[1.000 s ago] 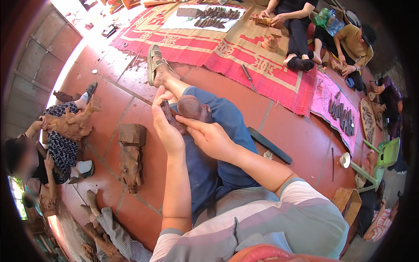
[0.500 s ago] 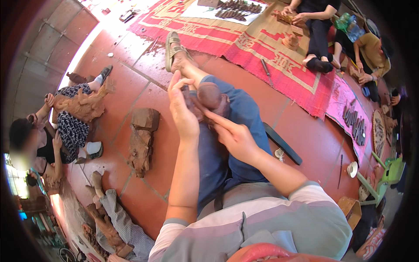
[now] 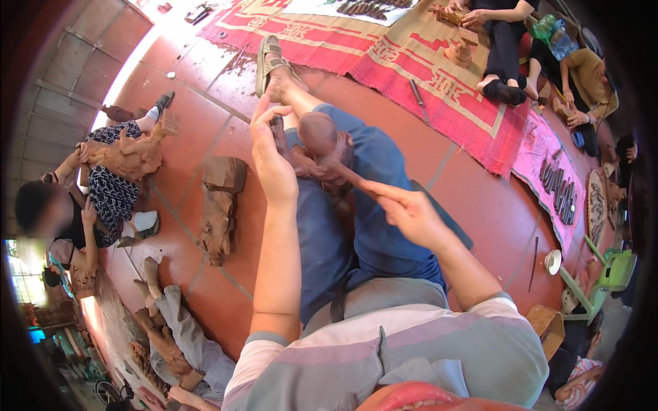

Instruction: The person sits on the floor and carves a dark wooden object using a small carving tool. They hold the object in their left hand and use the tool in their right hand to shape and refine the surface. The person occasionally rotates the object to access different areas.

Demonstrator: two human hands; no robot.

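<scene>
A dark brown carved wooden figure [image 3: 319, 135] with a smooth rounded knob on top rests across my blue-trousered legs. My left hand [image 3: 275, 159] steadies its left side, palm against it and fingers pointing up; part of the grip is hidden. From the figure's front a narrow brown strip [image 3: 349, 175] runs to my right hand [image 3: 410, 214], which pinches its near end. Whether the strip's far end is tucked into the carving or only lies against it, I cannot tell.
A wood block [image 3: 225, 174] and rough carved piece [image 3: 218, 226] lie on the tiles at left. A dark flat bar [image 3: 449, 222] lies by my right leg. A red mat [image 3: 452, 137] and pink cloth with tools [image 3: 558, 192] spread rightward. Other people work on carvings nearby.
My right hand has drawn back to the right, away from the figure, and more of the brown strip shows. The left hand and figure have shifted slightly left in view.
</scene>
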